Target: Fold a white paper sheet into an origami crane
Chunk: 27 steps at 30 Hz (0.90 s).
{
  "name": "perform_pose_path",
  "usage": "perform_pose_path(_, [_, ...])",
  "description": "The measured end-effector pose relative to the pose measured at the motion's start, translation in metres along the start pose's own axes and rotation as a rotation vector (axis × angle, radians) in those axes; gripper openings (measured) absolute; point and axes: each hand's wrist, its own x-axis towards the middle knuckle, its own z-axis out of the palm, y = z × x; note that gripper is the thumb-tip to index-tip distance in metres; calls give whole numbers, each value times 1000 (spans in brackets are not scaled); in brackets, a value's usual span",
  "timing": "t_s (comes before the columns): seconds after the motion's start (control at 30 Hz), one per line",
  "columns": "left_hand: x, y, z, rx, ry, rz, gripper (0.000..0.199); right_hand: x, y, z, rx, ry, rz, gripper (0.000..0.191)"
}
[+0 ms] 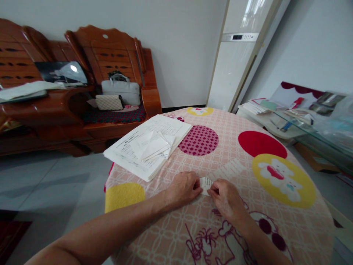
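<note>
A small folded piece of printed paper (pixel 205 186) lies low over the patterned tablecloth, between my two hands. My left hand (pixel 185 187) pinches its left edge, fingers curled. From the other side my right hand (pixel 225 197) grips the right edge between thumb and fingertips. Parts of the paper are hidden under the fingers. Beyond my left hand rests a stack of printed sheets (pixel 124 156), with folded white papers (pixel 154 145) on top of it.
The round table wears a pink tablecloth (pixel 171 228). At the right stands a glass-topped side table (pixel 303 130) with papers and plastic bags. Wooden chairs (pixel 110 48) hold a grey bag (pixel 129 92) and a laptop (pixel 62 73). A tall white air conditioner (pixel 233 66) stands behind.
</note>
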Motion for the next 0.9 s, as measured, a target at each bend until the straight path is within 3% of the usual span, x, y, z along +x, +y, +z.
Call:
perform_pose_path(0.2, [-2, -4, 4, -24, 39, 69, 8, 1, -4, -3, -23, -2, 19, 18])
perform_pose_path(0.37, [-5, -14, 4, -53, 51, 474, 17, 4, -4, -4, 16, -33, 54, 16])
perform_pose_path(0.43, [-6, -17, 4, -55, 45, 540, 22, 4, -3, -5, 58, -36, 54, 15])
perform_pose_path(0.6, [-5, -20, 6, -76, 52, 529, 21, 2, -2, -11, 192, -51, 1, 12])
perform_pose_path(0.9, [-4, -22, 6, -104, 32, 518, 24, 4, -8, -8, 144, -39, 62, 12])
